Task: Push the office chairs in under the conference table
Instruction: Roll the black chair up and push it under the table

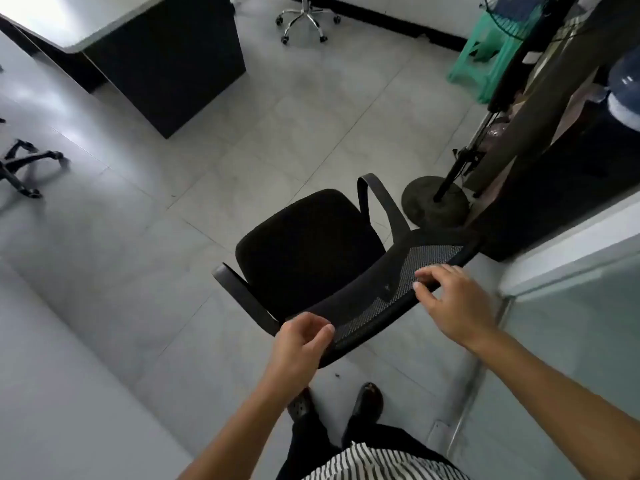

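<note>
Resting on top edge of mesh backrest (391, 299), both hands seen: left hand (298, 344) with fingers curled loosely at left end, right hand (453, 303) with fingers spread over right end; firm grasp not confirmed, apparently light contact only. Black office chair (308, 251) stood on tiled floor (138, 237), well apart from conference table (104, 26) at upper left. Chrome chair base (304, 19) seen beyond table. Fan stand (436, 202) just right of chair.

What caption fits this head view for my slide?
Both hands, left hand and right hand, at the mesh backrest of a black office chair, conference table across the floor.
</note>
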Motion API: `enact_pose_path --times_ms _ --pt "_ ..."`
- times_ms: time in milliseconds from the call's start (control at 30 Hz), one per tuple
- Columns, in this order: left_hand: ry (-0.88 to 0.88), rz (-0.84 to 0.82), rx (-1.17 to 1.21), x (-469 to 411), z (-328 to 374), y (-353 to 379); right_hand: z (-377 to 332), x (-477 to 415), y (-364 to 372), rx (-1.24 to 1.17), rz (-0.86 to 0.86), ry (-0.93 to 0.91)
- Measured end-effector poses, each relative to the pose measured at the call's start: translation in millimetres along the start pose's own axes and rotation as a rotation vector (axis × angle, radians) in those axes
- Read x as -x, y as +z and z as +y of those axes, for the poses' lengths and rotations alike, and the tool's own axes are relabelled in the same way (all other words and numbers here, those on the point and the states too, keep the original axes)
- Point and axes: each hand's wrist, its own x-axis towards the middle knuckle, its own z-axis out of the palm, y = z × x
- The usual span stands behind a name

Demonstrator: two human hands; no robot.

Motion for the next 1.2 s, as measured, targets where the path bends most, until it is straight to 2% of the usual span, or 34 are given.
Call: enact_pose_path --times_ms 100,133,200,267,433,700,1067,1200 --pt "0.024 0.047 -0.238 -19.4 -10.1 29.0 11.7 -28.9 14.7 0.092 -0.048 -0.036" --pt "0.022 0.07 -0.325 -22.2 -14.0 39.5 12.6 -37.6 16.7 0.099 -0.104 0.014" --pt "0.09 0.181 -0.489 -26.0 -27.7 56.7 20.7 -49.9 28.2 0.107 -0.161 0.07" --pt "0.122 0.286 -0.568 -27.8 -34.0 62.6 24.7 -60.7 36.7 0.133 -0.149 0.105" --pt "0.119 0.366 -0.587 -39.4 -29.7 59.4 17.0 -80.8 46.4 0.234 -0.135 0.064" --pt "0.111 0.404 -0.605 -98.7 -17.5 18.0 -12.3 -139.6 62.5 0.203 -0.149 0.028" --pt "0.124 0.485 -0.58 -244.9 21.8 -73.1 -69.5 -299.6 104.0 0.186 -0.075 0.043" --pt "0.102 0.482 -0.56 -309.1 45.7 -118.4 -97.1 -371.3 107.6 0.082 -0.163 0.0"
